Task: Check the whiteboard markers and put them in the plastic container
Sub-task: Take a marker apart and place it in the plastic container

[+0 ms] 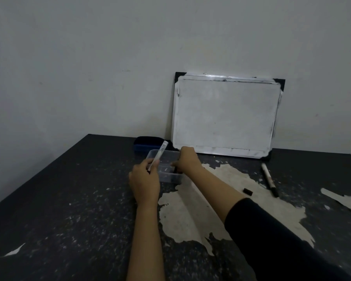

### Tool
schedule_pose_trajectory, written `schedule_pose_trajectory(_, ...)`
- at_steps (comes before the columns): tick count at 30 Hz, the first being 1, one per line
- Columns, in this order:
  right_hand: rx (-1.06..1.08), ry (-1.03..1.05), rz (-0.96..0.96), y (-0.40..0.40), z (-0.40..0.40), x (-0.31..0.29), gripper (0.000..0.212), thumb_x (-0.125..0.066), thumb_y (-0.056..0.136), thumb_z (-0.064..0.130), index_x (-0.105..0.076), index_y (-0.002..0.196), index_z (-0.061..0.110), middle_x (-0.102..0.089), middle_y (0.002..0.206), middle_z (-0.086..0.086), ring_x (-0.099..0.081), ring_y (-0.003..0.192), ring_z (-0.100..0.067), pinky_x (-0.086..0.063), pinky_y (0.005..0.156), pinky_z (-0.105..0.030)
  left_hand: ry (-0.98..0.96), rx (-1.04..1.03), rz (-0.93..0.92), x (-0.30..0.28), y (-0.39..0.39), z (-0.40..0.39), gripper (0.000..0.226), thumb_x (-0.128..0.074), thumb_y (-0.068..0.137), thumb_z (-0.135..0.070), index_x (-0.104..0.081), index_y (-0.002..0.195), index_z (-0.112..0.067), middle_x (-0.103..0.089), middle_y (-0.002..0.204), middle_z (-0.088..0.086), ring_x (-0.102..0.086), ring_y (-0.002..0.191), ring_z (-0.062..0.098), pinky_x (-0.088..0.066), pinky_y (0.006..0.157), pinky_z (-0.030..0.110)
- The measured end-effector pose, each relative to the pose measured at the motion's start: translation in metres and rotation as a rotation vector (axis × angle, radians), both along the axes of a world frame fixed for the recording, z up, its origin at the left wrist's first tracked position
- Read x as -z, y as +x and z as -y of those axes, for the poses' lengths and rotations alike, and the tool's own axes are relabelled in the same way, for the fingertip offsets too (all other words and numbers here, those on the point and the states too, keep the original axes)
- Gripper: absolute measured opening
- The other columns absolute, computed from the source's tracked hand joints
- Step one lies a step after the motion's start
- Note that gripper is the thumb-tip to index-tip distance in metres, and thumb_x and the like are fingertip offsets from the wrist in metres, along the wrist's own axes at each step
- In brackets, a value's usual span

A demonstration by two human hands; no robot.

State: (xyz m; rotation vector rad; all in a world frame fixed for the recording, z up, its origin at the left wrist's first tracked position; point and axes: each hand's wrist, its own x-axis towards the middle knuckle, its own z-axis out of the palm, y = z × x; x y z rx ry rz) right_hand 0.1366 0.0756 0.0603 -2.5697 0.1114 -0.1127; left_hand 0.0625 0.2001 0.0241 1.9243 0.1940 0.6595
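My left hand (145, 182) grips a white whiteboard marker (160, 154) that points up and away over the clear plastic container (168, 177). My right hand (187, 160) is over the container's right side, fingers pinched on a small dark piece; what it is cannot be made out. A second marker (268, 178) lies uncapped on the table to the right, with a black cap (248, 191) loose beside it. The small whiteboard (225, 116) leans against the wall behind.
A dark blue eraser (148, 144) sits behind the container near the wall. The black table (69, 199) has large patches of peeled surface (190, 216) in the middle and right. The table's left edge runs diagonally.
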Motion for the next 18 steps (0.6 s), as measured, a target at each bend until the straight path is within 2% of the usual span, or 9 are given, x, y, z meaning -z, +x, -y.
schedule_pose_trajectory(2,0.004,0.045,0.043,0.001,0.009,-0.005,0.029,-0.079,0.082,0.026,-0.062,0.086,0.003,-0.070,0.103,-0.021,-0.069,0.095,-0.031,-0.054,0.074,-0.034,-0.009,0.027,-0.002,-0.002,-0.001,0.002,0.031,-0.052,0.093,-0.044,-0.068,0.108,-0.022,-0.063,0.102,0.005,-0.059,0.095,0.022,-0.056,0.079,0.044)
schedule_pose_trajectory(6,0.077,0.142,0.155,-0.002,0.045,-0.015,0.033,-0.079,0.081,0.022,-0.070,0.088,-0.010,-0.074,0.085,-0.025,-0.073,0.081,-0.033,-0.060,0.080,-0.046,-0.025,0.091,0.026,-0.006,-0.004,0.010,0.031,-0.053,0.095,-0.040,-0.069,0.106,-0.017,-0.063,0.099,0.003,-0.059,0.091,0.019,-0.055,0.075,0.035)
schedule_pose_trajectory(8,0.125,0.157,0.158,-0.005,0.069,-0.012,0.030,-0.077,0.080,0.018,-0.068,0.081,-0.010,-0.073,0.082,-0.028,-0.072,0.073,-0.032,-0.061,0.078,-0.049,-0.069,0.151,0.042,-0.010,-0.006,0.018,0.029,-0.054,0.096,-0.036,-0.070,0.106,-0.014,-0.065,0.097,0.003,-0.060,0.086,0.016,-0.052,0.070,0.027)
schedule_pose_trajectory(11,0.186,0.134,0.154,-0.013,0.095,0.001,0.029,-0.074,0.081,0.014,-0.066,0.079,-0.013,-0.070,0.087,-0.036,-0.060,0.062,-0.026,-0.059,0.077,-0.055,-0.095,0.230,0.044,-0.011,-0.008,0.031,0.027,-0.054,0.097,-0.032,-0.070,0.106,-0.011,-0.068,0.096,0.002,-0.059,0.079,0.005,-0.045,0.064,0.015)
schedule_pose_trajectory(13,0.205,0.125,0.151,-0.020,0.102,0.008,0.028,-0.075,0.082,0.018,-0.066,0.078,-0.008,-0.071,0.087,-0.033,-0.061,0.063,-0.027,-0.060,0.076,-0.049,-0.101,0.264,0.036,-0.011,-0.009,0.037,0.026,-0.053,0.097,-0.031,-0.069,0.106,-0.013,-0.068,0.098,0.001,-0.059,0.081,0.005,-0.045,0.066,0.015)
schedule_pose_trajectory(15,0.196,0.100,0.088,-0.026,0.104,0.014,0.032,-0.080,0.078,0.027,-0.066,0.078,-0.002,-0.072,0.088,-0.026,-0.060,0.064,-0.023,-0.058,0.069,-0.039,-0.111,0.283,0.035,-0.010,-0.007,0.041,0.025,-0.054,0.096,-0.031,-0.069,0.106,-0.013,-0.068,0.100,0.003,-0.061,0.088,0.012,-0.050,0.073,0.022)
schedule_pose_trajectory(17,0.187,0.077,0.012,-0.030,0.103,0.021,0.040,-0.084,0.074,0.031,-0.072,0.088,-0.004,-0.073,0.089,-0.021,-0.061,0.068,-0.022,-0.057,0.067,-0.038,-0.112,0.295,0.044,-0.009,-0.006,0.045,0.026,-0.055,0.095,-0.033,-0.069,0.105,-0.014,-0.068,0.101,0.004,-0.062,0.092,0.015,-0.052,0.078,0.027)
schedule_pose_trajectory(18,0.185,0.071,-0.002,-0.032,0.102,0.023,0.041,-0.085,0.074,0.031,-0.074,0.091,-0.005,-0.073,0.089,-0.021,-0.062,0.069,-0.022,-0.059,0.070,-0.039,-0.113,0.304,0.045,-0.009,-0.006,0.048,0.027,-0.055,0.095,-0.033,-0.069,0.106,-0.013,-0.068,0.101,0.004,-0.062,0.092,0.015,-0.051,0.076,0.024)
